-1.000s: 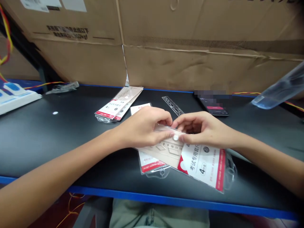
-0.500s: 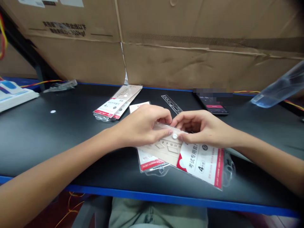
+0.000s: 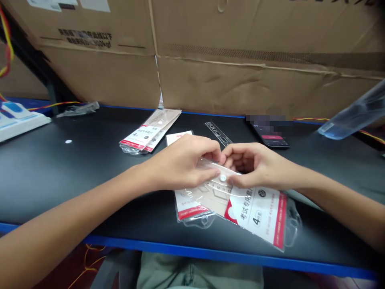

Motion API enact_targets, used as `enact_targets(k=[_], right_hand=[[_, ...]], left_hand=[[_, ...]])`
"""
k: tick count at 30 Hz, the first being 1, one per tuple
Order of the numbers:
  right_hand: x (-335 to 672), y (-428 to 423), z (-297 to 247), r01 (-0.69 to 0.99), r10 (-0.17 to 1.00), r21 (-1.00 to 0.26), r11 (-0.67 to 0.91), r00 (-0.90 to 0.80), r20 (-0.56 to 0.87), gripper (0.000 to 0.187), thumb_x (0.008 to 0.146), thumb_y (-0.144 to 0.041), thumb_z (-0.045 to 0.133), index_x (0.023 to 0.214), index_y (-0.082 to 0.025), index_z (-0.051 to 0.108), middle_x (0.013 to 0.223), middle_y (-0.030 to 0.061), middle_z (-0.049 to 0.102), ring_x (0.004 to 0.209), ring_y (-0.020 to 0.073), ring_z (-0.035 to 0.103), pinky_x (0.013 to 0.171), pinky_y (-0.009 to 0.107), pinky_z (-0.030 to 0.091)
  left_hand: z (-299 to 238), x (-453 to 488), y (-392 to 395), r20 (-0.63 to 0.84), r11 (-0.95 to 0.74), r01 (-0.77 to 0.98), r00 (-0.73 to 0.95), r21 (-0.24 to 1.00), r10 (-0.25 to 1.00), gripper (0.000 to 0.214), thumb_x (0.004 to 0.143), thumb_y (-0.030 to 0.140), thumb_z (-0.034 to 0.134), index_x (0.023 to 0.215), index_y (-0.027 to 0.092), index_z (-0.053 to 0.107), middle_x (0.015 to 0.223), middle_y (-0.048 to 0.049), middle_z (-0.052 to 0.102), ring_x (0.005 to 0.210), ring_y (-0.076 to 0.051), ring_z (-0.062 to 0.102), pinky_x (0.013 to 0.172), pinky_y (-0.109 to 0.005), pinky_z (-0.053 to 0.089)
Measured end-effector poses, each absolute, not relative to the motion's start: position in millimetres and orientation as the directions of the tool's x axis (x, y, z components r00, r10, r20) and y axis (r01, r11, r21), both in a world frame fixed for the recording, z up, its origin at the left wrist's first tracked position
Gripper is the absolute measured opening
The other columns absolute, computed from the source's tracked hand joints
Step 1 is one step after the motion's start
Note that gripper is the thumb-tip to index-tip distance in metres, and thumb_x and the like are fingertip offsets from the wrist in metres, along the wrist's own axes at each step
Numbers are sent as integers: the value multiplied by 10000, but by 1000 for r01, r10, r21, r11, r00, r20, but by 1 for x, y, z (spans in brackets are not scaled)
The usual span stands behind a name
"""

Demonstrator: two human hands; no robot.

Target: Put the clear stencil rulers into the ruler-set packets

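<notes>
The left hand (image 3: pixel 183 162) lies curled over the near-left part of a clear plastic sleeve (image 3: pixel 207 176), with its fingertips (image 3: pixel 217 157) pinching the sleeve's top edge beside the right hand. The right hand (image 3: pixel 255 164) is half closed and has hold of the same edge, its thumb (image 3: pixel 236 182) just right of a white press stud (image 3: pixel 223 177). The two hands almost meet above the stud, and both have firm hold of the sleeve.

The sleeve holds a beige ruler (image 3: pixel 218 196) with cut-out shapes and a printed scale, plus a white and red label (image 3: pixel 257 214) reading "考试专用套尺". It lies aslant near the middle of the desk (image 3: pixel 75 172), partly on top of a second packet (image 3: pixel 188 208). A third packet (image 3: pixel 147 134) lies farther left, toward the far edge. Just right of it, a loose clear ruler (image 3: pixel 217 133) lies aslant, and a smartphone (image 3: pixel 270 138), its upper part pixelated, lies farther right.

A white power strip (image 3: pixel 21 125) sits at the far left, and a clear plastic container (image 3: pixel 351 116) leans in at the far right. Red and yellow wires (image 3: pixel 369 133) run along the far edge, in front of large cardboard sheets (image 3: pixel 234 80).
</notes>
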State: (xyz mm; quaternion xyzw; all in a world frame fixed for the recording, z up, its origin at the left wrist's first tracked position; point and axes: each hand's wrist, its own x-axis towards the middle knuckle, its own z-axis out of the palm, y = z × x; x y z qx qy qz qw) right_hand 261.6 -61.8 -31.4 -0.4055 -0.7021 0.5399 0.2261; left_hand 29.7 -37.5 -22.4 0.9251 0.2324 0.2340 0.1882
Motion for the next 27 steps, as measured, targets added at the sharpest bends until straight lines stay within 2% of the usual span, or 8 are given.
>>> enact_targets(k=[5,8,10,12,15,19,23,27], right_hand=[[264,-60,-25,286,866,-957,42,-489,-108,289,737,-266,835,979,-213,686,822,3,687,714,133,648,625,228,544],[266,-57,-23,169,929,-985,-21,-360,-81,347,733,-288,840,1039,-256,679,855,8,729,684,176,696,592,281,575],[266,-54,-23,60,965,-997,-56,-254,-69,388,733,-275,837,1082,-280,668,906,8,750,674,191,714,582,305,590],[266,-52,-24,-25,984,-998,-65,-170,-59,396,753,-264,818,1115,-286,660,1008,22,760,754,204,735,633,319,610],[265,-51,-28,-75,989,-996,-42,-141,-31,393,803,-281,778,1172,-276,643,1177,49,736,950,230,734,782,353,624],[261,-53,-33,-16,985,-999,50,-163,52,395,794,-309,796,1157,-270,645,1198,54,725,1080,250,698,929,397,591],[259,-54,-39,100,974,-984,148,-190,127,383,800,-375,795,1126,-245,643,1135,69,720,1050,248,694,887,388,596],[261,-55,-44,300,950,-911,284,-220,223,352,809,-382,781,1101,-253,634,1045,46,703,947,222,697,866,375,586]], left_hand=[[-20,29,-35,452,-848,411,720,334,527,178,824,269,716,981,203,661,1013,-41,675,953,-221,615,858,-356,452],[-15,26,-29,654,-794,532,493,295,573,407,750,317,803,1094,216,612,1209,-86,595,1152,-283,527,983,-430,419],[-12,23,-23,714,-724,572,313,385,627,520,709,316,843,1142,222,571,1266,-96,556,1189,-289,497,999,-446,420],[-10,21,-19,650,-645,505,199,574,734,551,696,313,859,1141,223,548,1246,-91,567,1128,-265,549,943,-429,475],[-12,23,-18,341,-431,280,319,858,884,413,776,376,803,1063,192,571,1059,-74,658,927,-215,659,793,-386,559],[-18,28,-23,45,-129,104,582,986,812,297,867,392,710,1021,163,598,872,-64,713,794,-211,714,672,-362,601],[-20,22,-12,110,-159,46,536,986,837,268,816,256,752,1033,158,627,851,-53,724,785,-201,720,639,-303,589],[-11,-7,22,224,-250,112,199,962,954,166,782,157,714,943,151,673,877,-51,716,783,-179,697,662,-284,569]])
